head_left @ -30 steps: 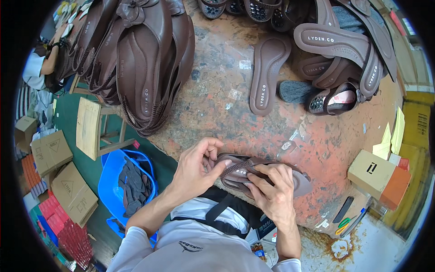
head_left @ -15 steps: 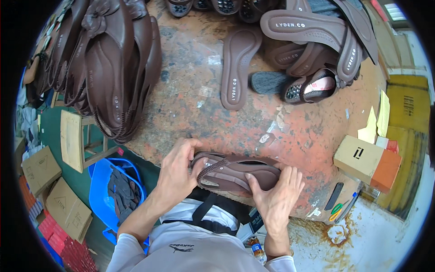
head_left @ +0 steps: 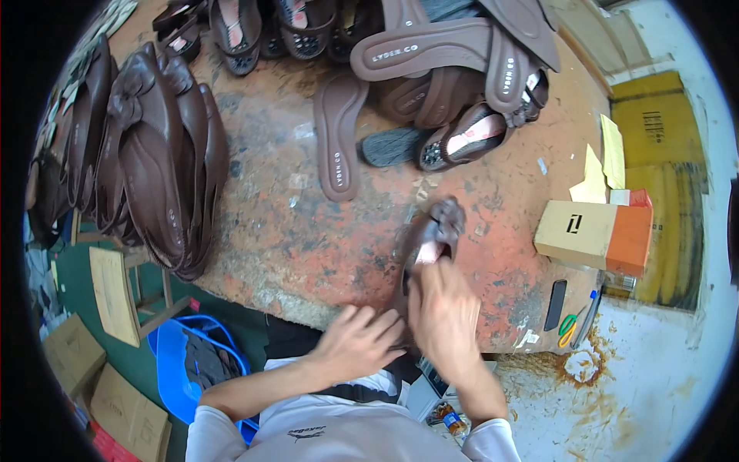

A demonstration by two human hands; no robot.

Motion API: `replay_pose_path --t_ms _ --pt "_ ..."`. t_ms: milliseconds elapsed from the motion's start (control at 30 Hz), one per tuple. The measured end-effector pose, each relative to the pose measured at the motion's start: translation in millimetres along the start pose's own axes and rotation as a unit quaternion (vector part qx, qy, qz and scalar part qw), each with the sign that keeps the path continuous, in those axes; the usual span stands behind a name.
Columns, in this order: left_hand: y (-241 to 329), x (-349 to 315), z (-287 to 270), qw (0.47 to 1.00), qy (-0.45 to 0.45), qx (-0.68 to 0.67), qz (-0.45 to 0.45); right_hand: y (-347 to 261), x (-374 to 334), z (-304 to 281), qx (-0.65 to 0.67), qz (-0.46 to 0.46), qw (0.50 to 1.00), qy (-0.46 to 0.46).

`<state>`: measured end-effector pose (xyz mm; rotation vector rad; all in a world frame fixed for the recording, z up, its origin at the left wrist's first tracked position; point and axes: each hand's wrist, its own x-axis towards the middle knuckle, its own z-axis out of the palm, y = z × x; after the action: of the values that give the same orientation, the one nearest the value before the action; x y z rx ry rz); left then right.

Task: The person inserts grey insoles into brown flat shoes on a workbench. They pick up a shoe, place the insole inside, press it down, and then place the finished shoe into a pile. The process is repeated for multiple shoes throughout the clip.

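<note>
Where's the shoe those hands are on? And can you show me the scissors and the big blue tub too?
Shoe (head_left: 429, 252): head view, on the pale pink part inside it.
Scissors (head_left: 568, 329): head view, where the green and orange handles meet.
Tub (head_left: 171, 374): head view, on its blue outer wall.

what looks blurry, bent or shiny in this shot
Head view: the right hand and the sandal under it are blurred, while the loose insole prints clearer; head view: the table edge bows and the corners go black; head view: a soft sheen shows on the piled shoes at left.
</note>
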<state>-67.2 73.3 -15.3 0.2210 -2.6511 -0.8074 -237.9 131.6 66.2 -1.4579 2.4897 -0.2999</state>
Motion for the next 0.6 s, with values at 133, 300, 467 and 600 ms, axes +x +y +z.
replay_pose_path --t_ms 133,300,467,600 --pt "28 18 45 0.993 -0.090 0.017 -0.072 -25 -66 -4 -0.032 -0.018 0.998 -0.057" --pt "28 25 48 0.981 -0.154 -0.027 -0.111 16 3 42 -0.022 0.000 0.999 -0.037" --pt "29 26 36 0.985 -0.146 -0.005 -0.094 14 -30 30 -0.007 -0.018 1.000 -0.021" --pt "31 21 42 0.993 -0.094 0.041 -0.052 25 34 19 0.039 0.021 0.993 -0.109"
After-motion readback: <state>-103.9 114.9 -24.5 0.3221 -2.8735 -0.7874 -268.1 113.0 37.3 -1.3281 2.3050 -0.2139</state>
